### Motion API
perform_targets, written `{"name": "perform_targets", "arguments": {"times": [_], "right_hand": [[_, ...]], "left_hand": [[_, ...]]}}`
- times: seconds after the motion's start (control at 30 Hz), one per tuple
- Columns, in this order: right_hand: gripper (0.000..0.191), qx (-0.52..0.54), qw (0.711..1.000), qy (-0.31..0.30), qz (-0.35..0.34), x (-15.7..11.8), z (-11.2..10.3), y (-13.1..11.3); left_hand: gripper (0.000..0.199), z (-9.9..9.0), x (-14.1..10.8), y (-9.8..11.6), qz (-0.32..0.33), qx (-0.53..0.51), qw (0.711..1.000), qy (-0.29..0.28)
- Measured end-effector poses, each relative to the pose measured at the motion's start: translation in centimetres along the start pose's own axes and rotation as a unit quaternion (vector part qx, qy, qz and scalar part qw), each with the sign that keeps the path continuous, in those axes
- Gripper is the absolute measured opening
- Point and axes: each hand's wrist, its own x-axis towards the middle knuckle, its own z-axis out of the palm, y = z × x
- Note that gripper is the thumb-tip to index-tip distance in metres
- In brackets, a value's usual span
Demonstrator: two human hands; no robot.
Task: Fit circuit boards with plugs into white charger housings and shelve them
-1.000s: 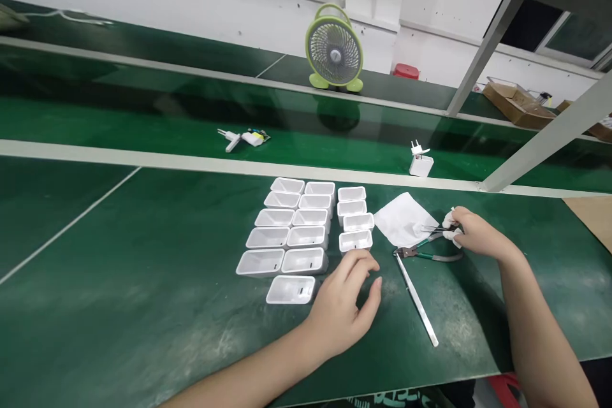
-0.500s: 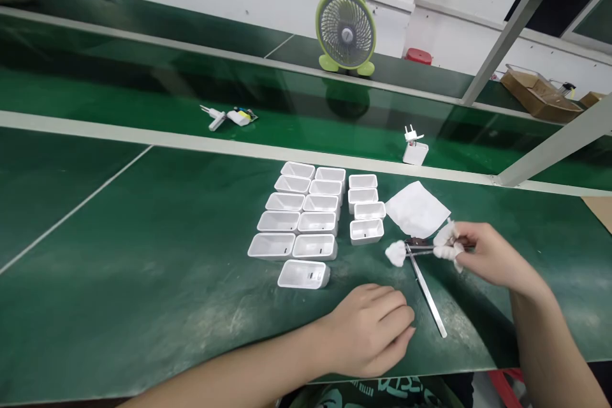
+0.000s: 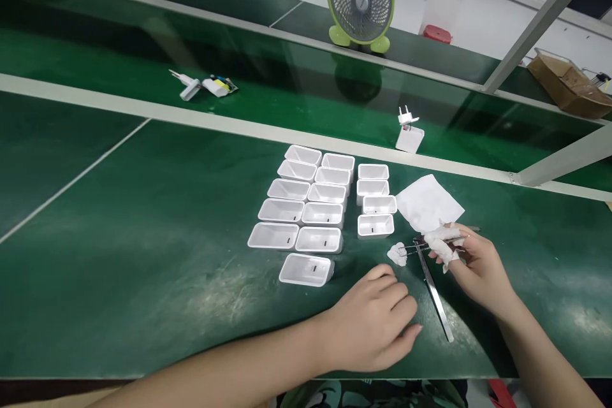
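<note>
My right hand (image 3: pixel 482 261), white wrapping on its thumb and fingertip, is closed on slim metal tweezers (image 3: pixel 415 247). Their tips point left and touch a small white wad (image 3: pixel 397 254), which looks like cotton or tissue. A second pair of tweezers (image 3: pixel 436 301) lies on the bench beneath, slanting toward the front edge. Just behind my fingers is a flat white sheet (image 3: pixel 430 201). My left hand (image 3: pixel 377 322) rests on the bench left of the tweezers, fingers curled in, with nothing visible in it. Several open white plastic cases (image 3: pixel 306 269) stand in columns beyond it.
A narrower column of white cases (image 3: pixel 375 225) stands beside the sheet. On the ledge behind are a white plug piece (image 3: pixel 410 138) and loose plug parts (image 3: pixel 217 85). A green fan (image 3: pixel 362 0) and a cardboard box (image 3: pixel 568 84) sit farther back.
The camera view has tilted down. My right hand has turned, its wrapped fingers now closer to the sheet. My left hand stays on the bench, its fingers slightly looser.
</note>
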Motion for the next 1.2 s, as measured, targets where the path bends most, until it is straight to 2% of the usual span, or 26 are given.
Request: {"name": "perform_targets", "arguments": {"times": [0.07,0.2,0.37,0.43,0.53,0.63,0.73,0.83,0.9,1.03,1.2], "right_hand": [[0.022,-0.035,0.999,0.006,-0.010,-0.1,0.2,0.2],[0.021,-0.041,0.998,-0.001,0.045,0.0,0.1,0.2],[0.015,0.022,0.992,0.005,0.121,0.6,-0.3,0.2],[0.011,0.056,0.987,0.026,0.148,0.7,-0.8,0.5],[0.012,0.074,0.980,0.093,0.157,0.7,-1.7,0.6],[0.007,0.056,0.988,0.102,0.102,0.4,-1.8,-0.1],[0.011,0.008,0.999,0.038,-0.025,0.1,-1.1,-1.0],[0.022,-0.043,0.991,-0.015,-0.126,0.0,-0.3,-1.0],[0.030,-0.066,0.987,-0.036,-0.140,-0.1,-0.1,-0.6],[0.035,-0.113,0.984,-0.061,-0.120,-0.5,-0.4,-0.2],[0.034,-0.137,0.980,0.002,-0.142,-0.6,-1.1,-0.7]], "left_hand": [[0.029,0.3,-0.1,-0.3,-0.025,-0.013,0.999,-0.015],[0.027,0.6,-0.3,-1.0,-0.032,-0.032,0.997,-0.065],[0.026,0.6,-0.4,-1.2,-0.029,-0.033,0.995,-0.088],[0.025,0.6,-0.4,-1.2,-0.026,-0.028,0.995,-0.089],[0.025,0.6,-0.4,-1.1,-0.016,-0.012,0.996,-0.087],[0.025,0.4,-0.4,-0.8,0.021,0.014,0.998,-0.065],[0.027,0.0,-0.3,-0.4,0.071,0.024,0.996,-0.044],[0.029,-0.3,-0.2,-0.2,0.098,0.025,0.994,-0.033],[0.029,-0.4,0.0,-0.2,0.103,0.024,0.994,-0.026],[0.029,-0.4,0.2,-0.2,0.107,0.027,0.994,-0.018],[0.029,-0.2,0.0,-0.3,0.110,0.032,0.993,-0.018]]}}
